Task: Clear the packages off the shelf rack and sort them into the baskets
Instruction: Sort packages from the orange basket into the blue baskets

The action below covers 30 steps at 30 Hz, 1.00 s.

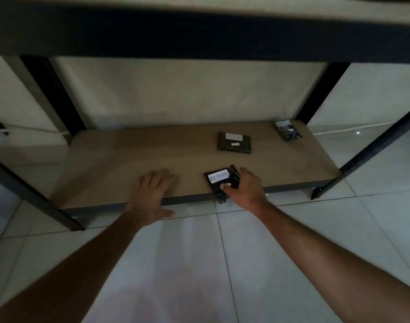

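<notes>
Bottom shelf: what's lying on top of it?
Three dark packages sit on the shelf: one gripped by the right hand, labelled "RETU", the rest covered; one mid-shelf; one at the back right corner. The left hand rests flat.

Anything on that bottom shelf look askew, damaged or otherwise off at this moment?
Nothing looks damaged or spilled. The labelled package in the right hand hangs slightly over the bottom shelf front edge, only because it is being gripped. The back-corner package lies skewed; the middle package lies flat. The left hand rests open.
</notes>
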Motion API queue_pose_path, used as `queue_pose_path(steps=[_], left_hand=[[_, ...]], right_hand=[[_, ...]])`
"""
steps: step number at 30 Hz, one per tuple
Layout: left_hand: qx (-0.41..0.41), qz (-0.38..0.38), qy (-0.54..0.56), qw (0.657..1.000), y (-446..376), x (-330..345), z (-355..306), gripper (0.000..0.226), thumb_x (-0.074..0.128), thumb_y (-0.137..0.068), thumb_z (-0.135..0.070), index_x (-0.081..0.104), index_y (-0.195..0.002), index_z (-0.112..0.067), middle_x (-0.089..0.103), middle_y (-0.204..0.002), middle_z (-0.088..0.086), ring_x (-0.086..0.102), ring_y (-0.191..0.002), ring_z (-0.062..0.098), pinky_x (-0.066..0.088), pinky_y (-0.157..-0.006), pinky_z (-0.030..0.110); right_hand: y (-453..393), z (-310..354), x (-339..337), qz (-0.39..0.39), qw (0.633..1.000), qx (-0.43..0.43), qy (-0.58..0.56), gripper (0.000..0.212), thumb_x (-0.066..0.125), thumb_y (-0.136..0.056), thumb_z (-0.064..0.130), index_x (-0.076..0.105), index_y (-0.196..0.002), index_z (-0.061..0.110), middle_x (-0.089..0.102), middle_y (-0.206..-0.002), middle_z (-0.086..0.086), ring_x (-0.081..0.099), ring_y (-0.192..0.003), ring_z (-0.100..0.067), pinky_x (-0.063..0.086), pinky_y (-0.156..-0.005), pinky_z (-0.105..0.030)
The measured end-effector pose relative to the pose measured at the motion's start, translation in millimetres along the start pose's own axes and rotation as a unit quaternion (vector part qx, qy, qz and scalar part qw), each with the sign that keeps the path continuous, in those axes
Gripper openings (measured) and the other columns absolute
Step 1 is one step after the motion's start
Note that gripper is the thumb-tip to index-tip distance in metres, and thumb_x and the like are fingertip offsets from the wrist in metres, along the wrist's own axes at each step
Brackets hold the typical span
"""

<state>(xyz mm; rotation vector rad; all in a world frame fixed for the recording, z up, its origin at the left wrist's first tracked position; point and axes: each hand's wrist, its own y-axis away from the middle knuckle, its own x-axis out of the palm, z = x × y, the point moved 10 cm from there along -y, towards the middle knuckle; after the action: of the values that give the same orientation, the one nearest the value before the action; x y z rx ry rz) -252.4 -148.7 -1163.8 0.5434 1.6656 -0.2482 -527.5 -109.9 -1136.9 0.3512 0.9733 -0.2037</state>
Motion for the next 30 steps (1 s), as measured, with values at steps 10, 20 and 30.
queue_pose_path(steps=[10,20,30], left_hand=[[0.022,-0.109,-0.087,0.990,-14.0,16.4,5.0,0.105,0.085,-0.060,-0.056,0.044,-0.152,-0.026,0.047,-0.153,0.010,0.044,-0.136,0.040,0.039,-0.109,0.058],[0.020,-0.030,-0.019,0.999,-11.5,3.0,4.5,0.109,0.082,-0.070,-0.061,0.027,-0.161,-0.033,0.025,-0.168,0.002,0.027,-0.151,0.033,0.025,-0.120,0.052],[-0.029,0.000,0.145,0.989,86.3,-183.3,-7.7,0.103,0.082,-0.080,-0.055,0.027,-0.161,-0.023,0.027,-0.168,0.004,0.029,-0.152,0.027,0.026,-0.123,0.043]], right_hand=[[-3.5,-29.5,17.7,0.017,0.983,0.020,-0.184,0.051,0.088,-0.075,0.027,0.068,-0.120,0.016,0.072,-0.116,0.000,0.068,-0.101,-0.014,0.056,-0.086,-0.024],[30.4,-12.4,-1.3,0.039,0.958,0.017,-0.284,0.034,0.080,-0.085,0.022,0.066,-0.114,0.012,0.077,-0.097,0.001,0.072,-0.072,-0.001,0.049,-0.055,-0.011],[149.7,134.7,-115.7,0.119,0.926,0.016,-0.357,0.031,0.075,-0.090,0.016,0.059,-0.117,0.013,0.076,-0.107,-0.001,0.073,-0.093,-0.020,0.059,-0.072,-0.036]])
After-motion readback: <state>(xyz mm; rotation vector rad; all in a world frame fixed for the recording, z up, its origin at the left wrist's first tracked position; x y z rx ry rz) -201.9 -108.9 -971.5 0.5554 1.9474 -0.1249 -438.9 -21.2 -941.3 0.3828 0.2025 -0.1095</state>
